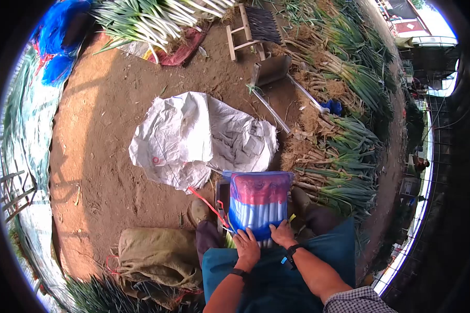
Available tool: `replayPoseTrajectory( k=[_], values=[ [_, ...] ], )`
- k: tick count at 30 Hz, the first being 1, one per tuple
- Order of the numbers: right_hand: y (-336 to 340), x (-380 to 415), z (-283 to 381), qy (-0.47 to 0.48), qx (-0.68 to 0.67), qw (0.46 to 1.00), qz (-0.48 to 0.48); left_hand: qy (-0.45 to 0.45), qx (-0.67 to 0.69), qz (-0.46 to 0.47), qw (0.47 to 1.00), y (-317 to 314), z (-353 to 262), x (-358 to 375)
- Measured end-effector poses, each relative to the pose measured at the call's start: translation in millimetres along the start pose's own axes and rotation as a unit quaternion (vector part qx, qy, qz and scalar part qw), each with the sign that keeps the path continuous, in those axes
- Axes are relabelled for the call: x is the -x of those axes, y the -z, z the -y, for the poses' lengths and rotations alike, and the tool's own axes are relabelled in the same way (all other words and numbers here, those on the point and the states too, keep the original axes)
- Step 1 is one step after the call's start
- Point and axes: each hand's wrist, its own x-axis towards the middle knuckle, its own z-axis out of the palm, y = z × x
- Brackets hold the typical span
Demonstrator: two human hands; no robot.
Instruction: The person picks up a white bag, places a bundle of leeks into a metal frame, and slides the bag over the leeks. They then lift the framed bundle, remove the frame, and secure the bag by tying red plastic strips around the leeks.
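A printed plastic bag [258, 195], red on top and blue below, lies in front of my lap with white stalks showing in its lower part. My left hand [247, 246] has its fingertips on the bag's blue near edge at the left. At the right of the same edge, my right hand [283, 235] pinches the plastic with its fingers closed. A few pale stalk ends show below the edge between the hands. Green leaves stick out near my left hand. Red straps [209, 206] run beside the bag's left side.
White woven sacking [193, 135] lies on the soil ahead. Bundles of green onions [344, 151] line the right side, with more [151, 23] at the top. A folding stool [271, 70] and a wooden one [245, 31] stand ahead. Brown sacks [156, 255] lie at my left.
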Motion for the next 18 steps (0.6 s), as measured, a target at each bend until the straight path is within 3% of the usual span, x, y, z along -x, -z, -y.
replayPoseTrajectory(
  k=[1, 4, 6, 9, 10, 12, 14, 16, 17, 18],
  values=[
    [2, 3, 12, -0.055, 0.038, 0.998, 0.011, -0.004, -0.013, 0.002, 1.0, -6, 0, -2],
    [16, 20, 53, 0.056, 0.097, 0.994, -0.006, -0.034, 0.017, 0.032, 0.999, -37, 8, -2],
    [46, 42, 108, 0.184, -0.044, 0.976, -0.108, -0.056, 0.046, 0.069, 0.995, -35, 18, -4],
    [102, 59, 188, 0.296, -0.257, 0.92, -0.013, -0.133, 0.302, 0.104, 0.938, 39, 64, 23],
    [113, 55, 208, 0.33, -0.305, 0.893, 0.025, -0.101, 0.433, 0.118, 0.888, 70, 80, 33],
    [150, 41, 236, 0.36, -0.344, 0.866, 0.042, -0.06, 0.464, 0.098, 0.879, 114, 112, 18],
    [181, 10, 254, 0.4, -0.374, 0.835, 0.056, -0.045, 0.265, 0.043, 0.962, 151, 143, -25],
    [204, -28, 270, 0.379, -0.432, 0.81, 0.119, 0.204, 0.387, -0.073, 0.896, 151, 202, -4],
    [208, -47, 276, 0.358, -0.477, 0.782, 0.18, 0.27, 0.363, -0.065, 0.889, 131, 246, 14],
    [216, -82, 290, 0.348, -0.514, 0.748, 0.234, 0.331, 0.355, -0.047, 0.873, 154, 261, 20]
  ],
)
